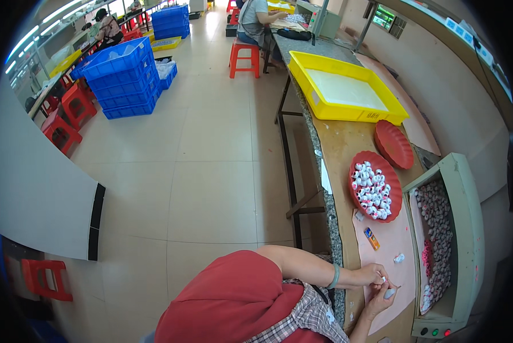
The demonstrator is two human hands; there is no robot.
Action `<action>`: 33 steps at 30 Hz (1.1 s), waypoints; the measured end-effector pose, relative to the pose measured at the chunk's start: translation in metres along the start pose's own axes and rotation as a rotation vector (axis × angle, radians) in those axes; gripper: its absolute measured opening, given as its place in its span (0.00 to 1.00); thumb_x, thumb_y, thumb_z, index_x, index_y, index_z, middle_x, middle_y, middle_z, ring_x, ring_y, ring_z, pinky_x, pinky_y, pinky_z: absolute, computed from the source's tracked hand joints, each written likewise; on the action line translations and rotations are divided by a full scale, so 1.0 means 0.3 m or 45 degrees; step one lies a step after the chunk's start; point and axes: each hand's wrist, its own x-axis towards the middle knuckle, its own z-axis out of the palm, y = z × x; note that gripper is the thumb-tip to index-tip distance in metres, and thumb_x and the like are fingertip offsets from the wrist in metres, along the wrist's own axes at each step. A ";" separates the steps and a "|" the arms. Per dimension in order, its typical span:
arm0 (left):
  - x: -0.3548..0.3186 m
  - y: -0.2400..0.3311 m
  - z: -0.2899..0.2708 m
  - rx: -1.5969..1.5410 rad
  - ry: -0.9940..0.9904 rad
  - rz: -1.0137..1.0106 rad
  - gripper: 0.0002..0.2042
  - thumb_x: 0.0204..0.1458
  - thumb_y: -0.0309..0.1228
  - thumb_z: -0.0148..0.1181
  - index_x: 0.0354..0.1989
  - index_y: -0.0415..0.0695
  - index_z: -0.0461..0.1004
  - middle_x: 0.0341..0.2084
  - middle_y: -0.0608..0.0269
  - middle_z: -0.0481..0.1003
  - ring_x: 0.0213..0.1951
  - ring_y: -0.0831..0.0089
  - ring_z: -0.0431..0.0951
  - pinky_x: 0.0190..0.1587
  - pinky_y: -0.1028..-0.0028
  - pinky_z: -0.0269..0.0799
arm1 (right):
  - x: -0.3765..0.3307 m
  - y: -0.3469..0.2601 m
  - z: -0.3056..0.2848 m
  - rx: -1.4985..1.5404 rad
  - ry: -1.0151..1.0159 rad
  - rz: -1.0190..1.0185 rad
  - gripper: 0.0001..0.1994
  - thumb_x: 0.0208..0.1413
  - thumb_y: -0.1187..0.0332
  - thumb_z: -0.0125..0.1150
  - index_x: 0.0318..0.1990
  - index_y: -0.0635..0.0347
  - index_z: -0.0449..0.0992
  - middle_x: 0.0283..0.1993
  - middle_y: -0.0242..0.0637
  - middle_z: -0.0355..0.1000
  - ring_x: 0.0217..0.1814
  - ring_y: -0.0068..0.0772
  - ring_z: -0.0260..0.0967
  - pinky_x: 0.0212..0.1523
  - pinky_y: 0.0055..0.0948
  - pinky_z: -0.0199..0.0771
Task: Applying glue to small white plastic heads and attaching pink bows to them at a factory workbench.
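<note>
My left hand (373, 275), with a pale green bangle on the wrist, is closed in a pinch around a small white piece (383, 279). Just below it, my right hand (378, 299) has its fingers wrapped round a whitish object (389, 294) whose kind I cannot make out; a thin tip sticks out beside it. Both hands meet over a pale pink sheet (396, 231) on the bench. Another small white piece (399, 258) lies on the sheet beyond them. A small orange and blue packet (372, 239) is on the sheet too.
A red scalloped bowl (355, 193) holds many small white pieces with pink marks; another red bowl (394, 144) sits behind it. To the right stands a pale green cabinet (467, 206) full of small pieces. Farther off are a yellow tray (348, 114), blue crates (125, 86) and a seated person.
</note>
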 end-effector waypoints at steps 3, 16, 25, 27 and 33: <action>0.011 0.007 -0.007 0.022 0.004 0.022 0.06 0.50 0.18 0.50 0.36 0.37 0.69 0.23 0.62 0.71 0.23 0.78 0.71 0.23 0.80 0.66 | -0.006 -0.014 -0.004 0.187 -0.030 0.128 0.07 0.59 0.71 0.52 0.37 0.69 0.68 0.31 0.33 0.67 0.30 0.21 0.64 0.30 0.19 0.70; 0.024 -0.030 -0.017 0.123 0.017 0.047 0.06 0.49 0.20 0.54 0.36 0.37 0.70 0.20 0.64 0.70 0.20 0.78 0.70 0.22 0.79 0.65 | -0.031 -0.055 0.022 0.231 0.036 0.148 0.08 0.58 0.70 0.53 0.36 0.68 0.69 0.30 0.34 0.69 0.26 0.20 0.65 0.24 0.16 0.69; 0.015 -0.008 -0.020 0.201 0.005 0.021 0.06 0.49 0.18 0.52 0.36 0.37 0.69 0.20 0.62 0.71 0.22 0.78 0.71 0.22 0.80 0.65 | -0.020 -0.040 0.012 0.184 0.033 0.222 0.08 0.58 0.69 0.54 0.36 0.67 0.70 0.27 0.31 0.68 0.23 0.17 0.63 0.21 0.13 0.63; 0.012 -0.009 -0.016 0.206 0.002 0.019 0.07 0.49 0.18 0.52 0.36 0.37 0.69 0.20 0.62 0.71 0.22 0.78 0.71 0.22 0.80 0.65 | -0.026 -0.050 0.013 0.160 0.042 0.224 0.08 0.58 0.69 0.54 0.36 0.66 0.70 0.26 0.31 0.68 0.22 0.16 0.62 0.19 0.13 0.61; 0.013 -0.003 -0.013 0.168 0.012 0.004 0.06 0.49 0.19 0.54 0.36 0.37 0.69 0.20 0.63 0.71 0.20 0.77 0.70 0.21 0.79 0.65 | -0.018 -0.054 0.022 0.132 0.073 0.258 0.07 0.58 0.69 0.54 0.34 0.65 0.70 0.23 0.29 0.67 0.18 0.13 0.59 0.16 0.12 0.55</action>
